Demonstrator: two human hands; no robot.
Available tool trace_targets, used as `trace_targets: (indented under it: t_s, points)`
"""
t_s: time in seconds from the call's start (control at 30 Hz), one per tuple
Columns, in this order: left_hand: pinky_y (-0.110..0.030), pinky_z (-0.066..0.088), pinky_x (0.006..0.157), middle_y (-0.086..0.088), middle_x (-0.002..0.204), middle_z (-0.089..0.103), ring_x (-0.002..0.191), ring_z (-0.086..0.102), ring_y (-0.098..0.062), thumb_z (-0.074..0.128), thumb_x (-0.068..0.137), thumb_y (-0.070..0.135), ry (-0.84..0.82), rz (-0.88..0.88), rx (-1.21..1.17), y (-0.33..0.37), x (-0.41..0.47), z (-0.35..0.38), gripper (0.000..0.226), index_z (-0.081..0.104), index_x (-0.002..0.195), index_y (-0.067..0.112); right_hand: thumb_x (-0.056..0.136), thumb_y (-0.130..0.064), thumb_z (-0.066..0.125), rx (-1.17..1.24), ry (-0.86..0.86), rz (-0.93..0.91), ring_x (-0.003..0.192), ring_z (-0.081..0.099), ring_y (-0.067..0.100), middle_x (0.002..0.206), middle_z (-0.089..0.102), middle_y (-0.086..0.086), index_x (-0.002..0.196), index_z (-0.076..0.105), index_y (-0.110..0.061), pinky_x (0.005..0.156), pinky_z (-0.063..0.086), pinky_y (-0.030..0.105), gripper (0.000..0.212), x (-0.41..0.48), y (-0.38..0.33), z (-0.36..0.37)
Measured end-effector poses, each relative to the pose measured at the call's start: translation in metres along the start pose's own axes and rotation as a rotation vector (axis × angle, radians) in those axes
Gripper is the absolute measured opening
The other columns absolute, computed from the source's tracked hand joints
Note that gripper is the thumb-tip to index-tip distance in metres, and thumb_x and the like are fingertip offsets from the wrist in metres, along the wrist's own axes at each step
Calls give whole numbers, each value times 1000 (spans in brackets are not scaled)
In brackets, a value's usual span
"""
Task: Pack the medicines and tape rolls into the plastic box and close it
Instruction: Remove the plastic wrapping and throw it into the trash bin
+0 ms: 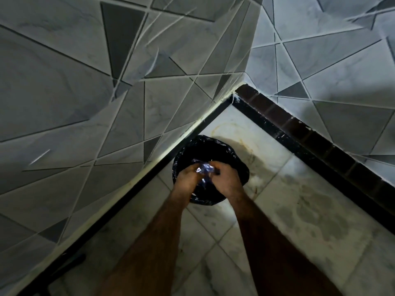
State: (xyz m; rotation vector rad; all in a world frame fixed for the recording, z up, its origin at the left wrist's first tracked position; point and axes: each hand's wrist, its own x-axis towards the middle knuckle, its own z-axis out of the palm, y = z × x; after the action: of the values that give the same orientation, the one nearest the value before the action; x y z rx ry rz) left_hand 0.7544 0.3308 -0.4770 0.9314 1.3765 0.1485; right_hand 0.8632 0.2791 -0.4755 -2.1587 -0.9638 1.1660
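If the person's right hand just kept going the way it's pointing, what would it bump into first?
Probably the crumpled shiny wrapper already pinched between the right hand and left hand. Past that lies the black-lined bin beneath; depth is hard to judge.

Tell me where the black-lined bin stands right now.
Head view, lower centre: the black-lined bin stands on the floor against the left tiled wall, beneath both hands.
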Motion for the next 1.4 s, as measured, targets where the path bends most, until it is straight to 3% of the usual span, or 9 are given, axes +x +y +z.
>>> trace_targets:
  t_s: [0.07, 0.17, 0.27, 0.4, 0.57, 0.7, 0.9, 1.13, 1.4]
  points:
    - [-45, 54, 94, -9, 102, 75, 100, 70, -32, 69, 54, 22, 40, 21, 2, -2, 0, -2, 48, 74, 101, 32, 87, -16, 60, 13, 23, -19, 111, 63, 23, 116, 70, 6, 119, 65, -19, 93, 46, 26, 32, -6, -9, -3]
    - [-42, 49, 102, 2, 118, 71, 110, 65, -20, 67, 71, 31, 148, 115, 117, 9, -22, -6, 47, 65, 116, 43, 92, -18, 57, 30, 42, -33, 123, 56, 22, 130, 63, 8, 130, 58, -14, 101, 39, 25, 39, -18, -26, -11]
    - [-35, 44, 107, 2, 129, 64, 120, 59, -18, 62, 84, 26, 244, 242, 187, 36, -65, -8, 53, 53, 136, 33, 93, -22, 57, 75, 100, -80, 124, 54, 20, 133, 61, 6, 133, 55, -15, 101, 37, 25, 41, -39, -47, -23]
    - [-26, 44, 101, 3, 131, 64, 117, 58, -11, 59, 89, 19, 334, 430, 167, 70, -121, -17, 50, 52, 137, 32, 94, -30, 56, 194, 168, -150, 122, 55, 14, 132, 62, -1, 134, 54, -23, 104, 41, 28, 41, -81, -85, -47]
    - [-8, 39, 97, 16, 139, 50, 106, 45, 21, 58, 90, 21, 342, 601, 104, 125, -191, -35, 53, 48, 140, 33, 93, -34, 56, 287, 240, -268, 122, 53, 7, 136, 58, -7, 135, 51, -30, 104, 43, 30, 42, -135, -153, -85]
    - [-19, 34, 105, 13, 145, 49, 122, 39, 9, 55, 79, 35, 339, 711, 55, 169, -261, -51, 61, 48, 139, 36, 93, -33, 59, 350, 287, -380, 124, 52, 6, 136, 57, -10, 134, 52, -30, 98, 41, 19, 42, -182, -224, -111]
    - [-35, 38, 113, 23, 140, 49, 131, 44, 6, 63, 82, 29, 331, 859, -157, 193, -384, -98, 57, 49, 137, 38, 93, -27, 59, 449, 265, -566, 123, 51, 0, 135, 55, -15, 133, 52, -35, 103, 42, 25, 42, -281, -318, -133]
    - [-42, 37, 114, 25, 138, 52, 133, 43, 5, 64, 83, 23, 365, 1034, -203, 165, -529, -179, 55, 50, 132, 42, 92, -26, 60, 442, 133, -716, 119, 50, -11, 135, 55, -20, 135, 51, -36, 93, 41, 15, 44, -410, -376, -111]
    - [-41, 35, 114, 21, 139, 54, 135, 44, -1, 64, 80, 28, 520, 1119, -248, 94, -665, -281, 54, 52, 131, 40, 92, -18, 61, 424, -39, -871, 125, 49, -5, 136, 56, -17, 135, 52, -26, 105, 42, 22, 45, -545, -430, -37]
